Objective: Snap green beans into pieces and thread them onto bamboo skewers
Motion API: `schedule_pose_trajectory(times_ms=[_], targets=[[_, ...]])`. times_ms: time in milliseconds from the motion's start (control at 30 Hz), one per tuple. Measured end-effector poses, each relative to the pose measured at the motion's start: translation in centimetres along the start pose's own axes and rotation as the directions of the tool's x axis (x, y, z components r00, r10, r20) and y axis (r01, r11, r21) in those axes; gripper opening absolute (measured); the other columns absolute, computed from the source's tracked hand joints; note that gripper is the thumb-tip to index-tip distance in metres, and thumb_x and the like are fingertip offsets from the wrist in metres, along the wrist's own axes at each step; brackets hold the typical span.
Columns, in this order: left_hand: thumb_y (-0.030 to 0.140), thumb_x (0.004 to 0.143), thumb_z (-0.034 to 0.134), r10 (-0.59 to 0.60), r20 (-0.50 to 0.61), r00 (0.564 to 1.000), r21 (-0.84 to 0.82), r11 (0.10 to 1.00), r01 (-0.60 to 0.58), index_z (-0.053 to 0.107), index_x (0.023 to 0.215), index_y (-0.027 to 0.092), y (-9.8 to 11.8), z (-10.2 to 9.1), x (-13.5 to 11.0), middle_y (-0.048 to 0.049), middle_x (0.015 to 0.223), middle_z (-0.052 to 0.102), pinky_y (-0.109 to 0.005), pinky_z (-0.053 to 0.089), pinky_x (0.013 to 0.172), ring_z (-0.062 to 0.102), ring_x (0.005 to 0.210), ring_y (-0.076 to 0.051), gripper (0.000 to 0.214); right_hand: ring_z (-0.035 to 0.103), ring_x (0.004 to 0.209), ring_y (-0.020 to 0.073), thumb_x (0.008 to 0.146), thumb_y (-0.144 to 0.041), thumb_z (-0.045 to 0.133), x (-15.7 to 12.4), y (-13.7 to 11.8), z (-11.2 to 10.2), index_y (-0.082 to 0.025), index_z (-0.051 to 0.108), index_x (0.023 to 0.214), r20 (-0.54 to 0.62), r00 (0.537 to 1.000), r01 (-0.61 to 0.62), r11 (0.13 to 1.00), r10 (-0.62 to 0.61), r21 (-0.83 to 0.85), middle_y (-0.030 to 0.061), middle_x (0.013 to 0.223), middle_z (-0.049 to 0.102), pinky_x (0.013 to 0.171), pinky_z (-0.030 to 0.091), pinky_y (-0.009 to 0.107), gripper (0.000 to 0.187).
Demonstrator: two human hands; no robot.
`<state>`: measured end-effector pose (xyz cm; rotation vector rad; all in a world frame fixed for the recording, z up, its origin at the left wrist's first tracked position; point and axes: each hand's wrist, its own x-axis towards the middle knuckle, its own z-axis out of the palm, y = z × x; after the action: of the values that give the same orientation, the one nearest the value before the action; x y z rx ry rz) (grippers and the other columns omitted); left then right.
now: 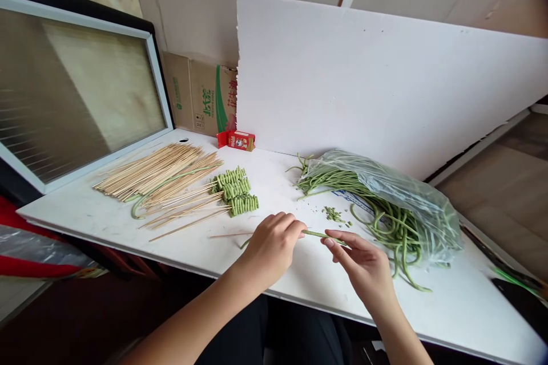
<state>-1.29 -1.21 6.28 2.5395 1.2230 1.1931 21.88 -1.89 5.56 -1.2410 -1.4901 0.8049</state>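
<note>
A green long bean [315, 234] is stretched between my two hands above the front of the white table. My left hand [274, 248] is closed around it, with the back of the hand hiding most of the grip. A bamboo skewer [229, 235] and a short green end show to the left of that hand; whether it holds the skewer too, I cannot tell. Thumb and fingers of my right hand [368, 271] pinch the other end of the bean. Farther left lie skewers threaded with folded long beans [243, 204].
Bare skewers [149, 171] are heaped at the left, one bean across them. A plastic bag [440, 217] of long beans [402, 228] lies at the right, near small bean scraps [334, 215]. A red box [241, 140], a carton [201, 94] and a white board [363, 80] stand behind.
</note>
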Motion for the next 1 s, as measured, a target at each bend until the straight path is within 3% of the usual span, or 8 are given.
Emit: schedule_pose_trajectory(times_ms=[167,267,367,533,667,867,1000], targets=[[0.0,0.097,0.048,-0.075,0.116,0.99,-0.034,0.996,0.079,0.065,0.12,0.019,0.4,0.7,-0.2,-0.0077,0.111,0.072,-0.04,0.05,0.088,0.067,0.099,-0.023,0.034,0.075,0.084,0.0278,0.088,-0.046,0.083,0.0,0.5,0.2,-0.027,0.085,0.1,0.054,0.992,0.12,0.985,-0.114,-0.126,0.0101,0.1,0.081,0.067,0.066,0.04,0.022],[0.017,0.106,0.05,-0.101,0.14,0.985,-0.048,0.993,0.109,0.067,0.116,0.02,0.8,0.8,0.0,-0.008,0.109,0.072,-0.042,0.046,0.091,0.067,0.105,-0.025,0.02,0.073,0.096,0.0308,0.092,-0.043,0.08,-0.1,0.6,0.5,-0.029,0.084,0.101,0.086,0.975,0.216,0.962,-0.204,-0.168,0.0097,0.099,0.079,0.071,0.065,0.042,0.017],[0.034,0.111,0.051,-0.108,0.164,0.981,-0.044,0.992,0.117,0.069,0.103,0.02,0.8,0.7,0.2,-0.0052,0.096,0.073,-0.041,0.042,0.088,0.068,0.099,-0.024,0.025,0.072,0.093,0.0298,0.092,-0.042,0.08,-0.2,0.5,0.5,-0.031,0.084,0.102,0.112,0.966,0.25,0.952,-0.233,-0.175,0.0091,0.098,0.079,0.07,0.062,0.042,0.015],[0.032,0.108,0.055,-0.055,0.146,0.988,-0.075,0.995,0.067,0.071,0.099,0.019,0.8,0.2,0.2,-0.0041,0.091,0.074,-0.039,0.038,0.085,0.068,0.09,-0.021,0.022,0.075,0.095,0.0293,0.086,-0.043,0.086,-0.5,0.3,0.2,-0.029,0.084,0.102,0.073,0.985,0.161,0.983,-0.154,-0.091,0.0099,0.102,0.08,0.073,0.066,0.039,0.021],[0.026,0.105,0.056,-0.058,0.127,0.99,-0.157,0.985,0.078,0.073,0.108,0.022,1.2,-0.2,0.2,-0.0011,0.086,0.075,-0.037,0.037,0.083,0.068,0.082,-0.018,0.018,0.077,0.094,0.0287,0.081,-0.043,0.091,-0.5,0.3,0.0,-0.026,0.084,0.099,0.053,0.995,0.08,0.996,-0.083,0.042,0.0104,0.101,0.081,0.078,0.069,0.04,0.025],[0.019,0.102,0.06,-0.055,0.08,0.995,-0.258,0.963,0.075,0.074,0.113,0.023,1.1,-0.4,0.2,0.0001,0.091,0.075,-0.036,0.041,0.087,0.065,0.077,-0.015,0.018,0.078,0.091,0.0264,0.076,-0.039,0.095,-0.4,-0.1,-0.2,-0.025,0.081,0.112,0.063,0.996,0.047,0.982,-0.059,0.183,0.0098,0.099,0.08,0.079,0.069,0.04,0.041],[0.016,0.101,0.06,-0.06,0.069,0.996,-0.254,0.964,0.075,0.073,0.112,0.022,1.3,-0.4,0.1,-0.0008,0.097,0.075,-0.034,0.042,0.088,0.065,0.08,-0.015,0.018,0.078,0.092,0.0253,0.077,-0.039,0.095,-0.6,-0.3,-0.5,-0.025,0.081,0.109,0.099,0.994,0.034,0.979,-0.054,0.199,0.01,0.108,0.08,0.081,0.068,0.04,0.037]])
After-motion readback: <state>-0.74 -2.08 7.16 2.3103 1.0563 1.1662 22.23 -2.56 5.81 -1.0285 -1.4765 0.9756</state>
